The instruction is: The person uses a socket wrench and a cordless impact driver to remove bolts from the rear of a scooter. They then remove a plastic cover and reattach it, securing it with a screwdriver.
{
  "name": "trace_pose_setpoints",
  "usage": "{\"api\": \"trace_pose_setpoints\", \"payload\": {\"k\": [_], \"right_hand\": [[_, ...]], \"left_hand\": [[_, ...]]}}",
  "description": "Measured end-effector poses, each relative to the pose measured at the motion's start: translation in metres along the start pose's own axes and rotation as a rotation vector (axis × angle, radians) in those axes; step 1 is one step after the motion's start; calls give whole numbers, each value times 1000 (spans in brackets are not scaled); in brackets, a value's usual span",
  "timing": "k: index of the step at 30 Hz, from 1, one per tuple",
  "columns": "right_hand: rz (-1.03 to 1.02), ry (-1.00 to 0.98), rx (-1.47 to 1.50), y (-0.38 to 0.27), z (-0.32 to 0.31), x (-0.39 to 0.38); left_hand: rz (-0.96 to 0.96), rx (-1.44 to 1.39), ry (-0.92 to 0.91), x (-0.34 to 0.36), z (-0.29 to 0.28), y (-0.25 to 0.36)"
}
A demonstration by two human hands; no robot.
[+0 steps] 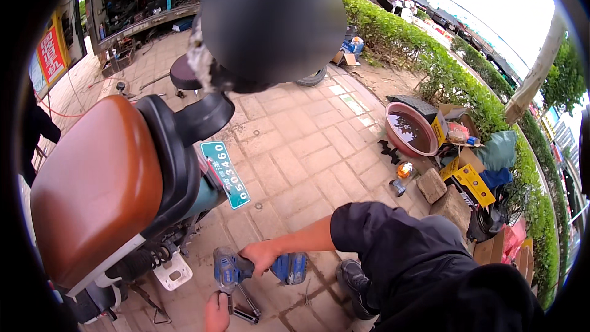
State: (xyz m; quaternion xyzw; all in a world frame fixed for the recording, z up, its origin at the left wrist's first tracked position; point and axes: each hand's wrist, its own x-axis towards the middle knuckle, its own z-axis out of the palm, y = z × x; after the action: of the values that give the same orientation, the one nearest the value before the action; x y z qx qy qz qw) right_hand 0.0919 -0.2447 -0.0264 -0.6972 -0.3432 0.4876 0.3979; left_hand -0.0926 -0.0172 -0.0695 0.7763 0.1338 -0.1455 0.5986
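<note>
Beside the scooter (101, 190), the right hand (259, 256) had its fingers wrapped around a blue power drill (226, 270). Also beside the scooter, the left hand (216, 313) was near a metal rod (249, 300); whether its fingers held anything could not be told.

A reddish basin (398, 144) stands near a green hedge (393, 40).

Of the hands (259, 257), the right grips a blue power tool (227, 268) near a brown-seated scooter (98, 190).
</note>
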Motion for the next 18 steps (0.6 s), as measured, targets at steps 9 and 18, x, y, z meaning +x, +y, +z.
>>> {"api": "trace_pose_setpoints", "payload": {"k": [9, 18], "right_hand": [[311, -52, 506, -27, 9, -87], [410, 80, 578, 3, 31, -92]], "left_hand": [[141, 439, -72, -13, 32, 99], [-169, 718, 123, -24, -19, -37]]}}
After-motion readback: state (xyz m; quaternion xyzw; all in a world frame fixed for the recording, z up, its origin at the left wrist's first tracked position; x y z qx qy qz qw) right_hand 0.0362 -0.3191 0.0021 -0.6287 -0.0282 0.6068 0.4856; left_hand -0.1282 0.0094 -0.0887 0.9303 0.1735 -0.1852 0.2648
